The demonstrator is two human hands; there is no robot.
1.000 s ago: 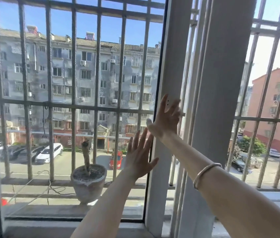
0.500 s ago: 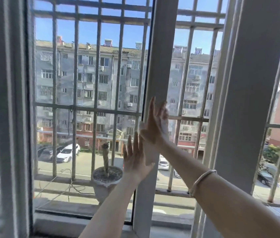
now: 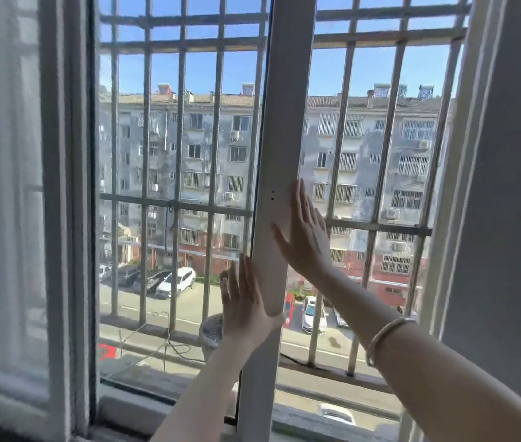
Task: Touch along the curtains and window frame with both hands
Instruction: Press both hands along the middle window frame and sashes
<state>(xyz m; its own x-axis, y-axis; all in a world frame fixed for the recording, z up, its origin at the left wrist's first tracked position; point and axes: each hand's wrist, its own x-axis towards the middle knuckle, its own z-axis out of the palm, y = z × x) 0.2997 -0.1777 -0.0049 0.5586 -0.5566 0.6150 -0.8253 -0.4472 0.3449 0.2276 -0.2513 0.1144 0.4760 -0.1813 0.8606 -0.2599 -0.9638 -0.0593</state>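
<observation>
A white vertical window frame post (image 3: 284, 129) runs through the middle of the view. My right hand (image 3: 305, 237) lies flat against its right side, fingers straight and pointing up, holding nothing. Lower down, my left hand (image 3: 243, 301) rests flat on the post's left edge, fingers up and slightly apart. A sheer white curtain (image 3: 0, 199) hangs at the far left, untouched. A silver bangle (image 3: 383, 336) sits on my right forearm.
A second frame post (image 3: 64, 218) stands left beside the curtain, and a wide white frame or wall section (image 3: 504, 218) fills the right. Metal security bars (image 3: 182, 205) stand outside the glass. A plant pot (image 3: 212, 330) on the outer ledge is partly hidden by my left hand.
The view has swung left, bringing the curtain and left post into sight. Both hands have stayed on the middle post, the right one sliding slightly up and the left now lying on its edge.
</observation>
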